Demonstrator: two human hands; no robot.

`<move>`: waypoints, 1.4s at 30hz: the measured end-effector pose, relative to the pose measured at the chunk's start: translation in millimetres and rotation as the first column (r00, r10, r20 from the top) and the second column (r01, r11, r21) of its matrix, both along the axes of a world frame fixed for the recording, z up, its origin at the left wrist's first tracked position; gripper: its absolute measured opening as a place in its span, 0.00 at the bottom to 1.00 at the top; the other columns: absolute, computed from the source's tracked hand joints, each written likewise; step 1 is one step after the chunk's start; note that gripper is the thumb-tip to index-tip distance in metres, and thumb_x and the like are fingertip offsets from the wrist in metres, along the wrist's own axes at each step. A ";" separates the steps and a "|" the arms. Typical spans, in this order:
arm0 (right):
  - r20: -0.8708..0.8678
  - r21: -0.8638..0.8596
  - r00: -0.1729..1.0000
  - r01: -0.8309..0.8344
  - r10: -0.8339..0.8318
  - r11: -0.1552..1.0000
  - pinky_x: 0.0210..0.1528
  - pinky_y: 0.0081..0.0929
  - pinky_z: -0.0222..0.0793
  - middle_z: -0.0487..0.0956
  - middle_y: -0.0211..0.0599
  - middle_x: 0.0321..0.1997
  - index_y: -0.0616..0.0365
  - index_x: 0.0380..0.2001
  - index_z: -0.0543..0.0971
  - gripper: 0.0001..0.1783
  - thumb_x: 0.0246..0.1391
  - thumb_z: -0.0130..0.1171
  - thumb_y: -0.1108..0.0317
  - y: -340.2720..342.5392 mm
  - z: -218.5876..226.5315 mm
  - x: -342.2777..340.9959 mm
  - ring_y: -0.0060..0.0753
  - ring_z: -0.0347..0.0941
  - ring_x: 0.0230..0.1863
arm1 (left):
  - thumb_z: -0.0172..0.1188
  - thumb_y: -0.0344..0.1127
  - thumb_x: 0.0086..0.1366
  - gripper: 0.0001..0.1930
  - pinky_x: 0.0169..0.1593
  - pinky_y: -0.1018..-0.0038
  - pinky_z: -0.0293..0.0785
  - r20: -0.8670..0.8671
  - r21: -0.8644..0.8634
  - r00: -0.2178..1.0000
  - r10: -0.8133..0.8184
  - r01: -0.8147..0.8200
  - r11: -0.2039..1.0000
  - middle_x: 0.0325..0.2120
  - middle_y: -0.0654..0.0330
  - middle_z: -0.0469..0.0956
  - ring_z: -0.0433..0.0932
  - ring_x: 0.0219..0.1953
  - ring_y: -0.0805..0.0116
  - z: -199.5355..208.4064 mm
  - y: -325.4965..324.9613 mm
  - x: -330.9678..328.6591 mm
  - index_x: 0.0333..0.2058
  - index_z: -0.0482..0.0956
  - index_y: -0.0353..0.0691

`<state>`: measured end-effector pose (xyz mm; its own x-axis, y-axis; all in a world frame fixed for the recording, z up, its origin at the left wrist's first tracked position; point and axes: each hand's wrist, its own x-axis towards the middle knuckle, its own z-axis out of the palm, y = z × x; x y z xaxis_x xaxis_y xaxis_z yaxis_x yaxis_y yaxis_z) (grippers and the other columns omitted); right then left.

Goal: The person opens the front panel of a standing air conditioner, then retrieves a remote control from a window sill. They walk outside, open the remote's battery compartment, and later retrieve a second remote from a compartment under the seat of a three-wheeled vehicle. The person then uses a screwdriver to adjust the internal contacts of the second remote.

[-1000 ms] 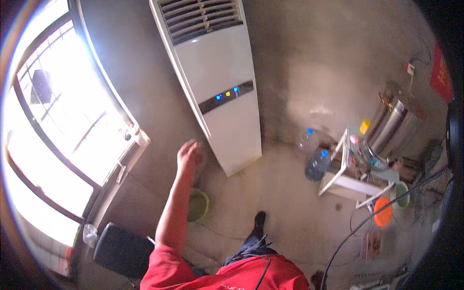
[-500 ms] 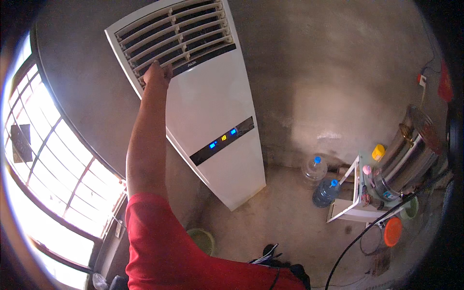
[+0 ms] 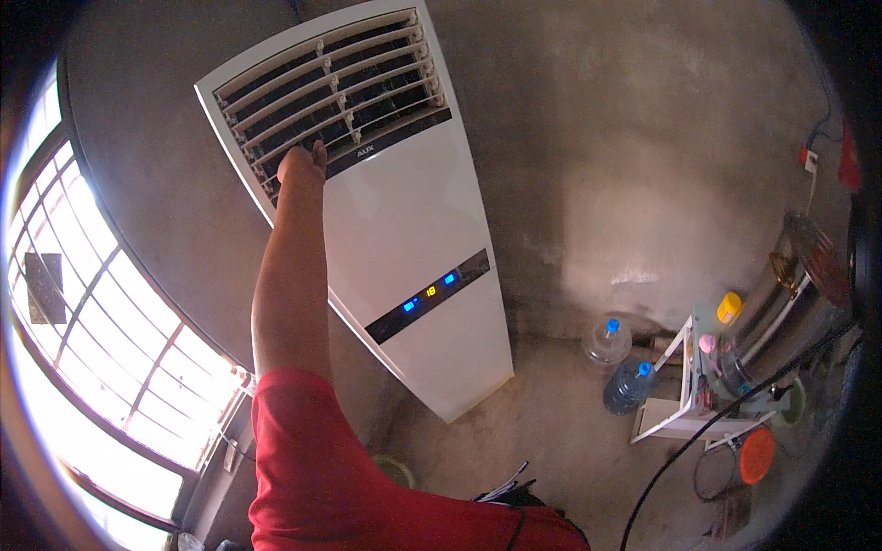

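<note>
My left hand is raised on a bare forearm with a red sleeve. It is at the lower left of the louvered grille of a tall white standing air conditioner. The fingers bend in around a louver slat, with their tips partly hidden among the slats, and the thumb points up on the right. Below the grille, a dark display strip on the front panel glows blue and yellow. My right hand is out of view.
A bright barred window lies to the left. Two water bottles with blue caps stand right of the unit, beside a white-framed stand with a yellow-lidded container. A black cable crosses the lower right.
The whole scene sits slightly lower in the picture. My left hand stays at the grille's lower left, its thumb now more raised. The lower slats look tilted differently, with wider dark gaps.
</note>
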<state>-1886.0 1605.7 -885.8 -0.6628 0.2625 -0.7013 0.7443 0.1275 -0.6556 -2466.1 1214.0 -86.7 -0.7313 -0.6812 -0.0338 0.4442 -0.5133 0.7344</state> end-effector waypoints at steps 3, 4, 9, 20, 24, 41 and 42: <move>0.000 0.011 1.000 -0.003 0.003 1.000 0.47 0.47 0.72 0.79 0.47 0.31 0.61 0.34 0.79 0.17 0.63 0.55 0.57 -0.6 7.3 -0.9 0.51 0.78 0.38 | 0.53 0.33 0.75 0.14 0.28 0.68 0.88 0.002 0.034 1.000 0.030 -0.030 0.999 0.44 0.48 0.82 0.83 0.32 0.48 -0.2 -5.0 -3.3 0.56 0.76 0.40; -0.002 0.012 1.000 -0.006 0.006 1.000 0.47 0.47 0.72 0.79 0.47 0.31 0.61 0.34 0.79 0.16 0.63 0.55 0.57 -0.2 8.7 -1.4 0.51 0.78 0.38 | 0.52 0.32 0.75 0.14 0.26 0.67 0.88 -0.019 0.019 0.998 -0.057 0.058 0.998 0.42 0.48 0.83 0.84 0.29 0.47 -0.6 -5.9 -4.1 0.56 0.76 0.39; -0.005 0.024 1.000 -0.012 0.012 1.000 0.46 0.47 0.72 0.79 0.48 0.32 0.62 0.34 0.79 0.16 0.63 0.56 0.57 3.7 10.5 -4.2 0.52 0.78 0.38 | 0.50 0.36 0.77 0.13 0.23 0.72 0.87 -0.004 -0.186 0.997 -0.073 0.071 0.980 0.40 0.44 0.82 0.85 0.30 0.54 -4.2 -7.5 -5.6 0.52 0.77 0.36; -0.017 0.038 1.000 0.000 0.000 0.999 0.45 0.47 0.73 0.80 0.50 0.33 0.63 0.34 0.79 0.16 0.62 0.58 0.58 9.7 -3.5 -5.8 0.54 0.78 0.38 | 0.53 0.35 0.76 0.13 0.18 0.75 0.84 -0.083 0.146 0.996 0.018 -0.006 0.989 0.20 0.50 0.80 0.82 0.18 0.59 -13.1 -1.5 2.7 0.37 0.79 0.29; -0.020 0.040 1.000 0.006 -0.006 0.999 0.44 0.47 0.73 0.80 0.51 0.33 0.63 0.33 0.79 0.15 0.61 0.59 0.58 9.9 -8.9 -3.5 0.55 0.78 0.38 | 0.54 0.33 0.75 0.10 0.18 0.76 0.84 0.027 0.083 0.999 0.045 -0.047 0.995 0.21 0.51 0.80 0.81 0.17 0.61 -15.0 2.6 8.3 0.41 0.78 0.29; -0.099 0.092 0.995 0.030 -0.020 0.995 0.42 0.47 0.74 0.81 0.54 0.36 0.64 0.33 0.79 0.15 0.60 0.63 0.60 9.3 38.1 -17.3 0.58 0.78 0.37 | 0.48 0.28 0.74 0.10 0.19 0.78 0.80 -0.039 -0.070 0.999 -0.030 0.028 0.997 0.30 0.51 0.81 0.82 0.23 0.65 -24.5 24.0 29.2 0.50 0.73 0.35; -0.118 0.102 0.993 0.031 -0.018 0.994 0.42 0.47 0.74 0.81 0.54 0.36 0.64 0.33 0.79 0.15 0.60 0.63 0.60 9.8 50.2 -25.5 0.58 0.78 0.37 | 0.48 0.28 0.74 0.10 0.20 0.78 0.79 -0.083 -0.080 0.997 -0.004 -0.002 0.997 0.31 0.51 0.81 0.83 0.23 0.64 -25.7 25.3 30.5 0.50 0.73 0.35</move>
<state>-1911.5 1615.5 -835.6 -0.7308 0.3468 -0.5879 0.6673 0.1820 -0.7222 -2435.6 1239.2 -112.5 -0.7300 -0.6785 0.0818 0.5047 -0.4546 0.7339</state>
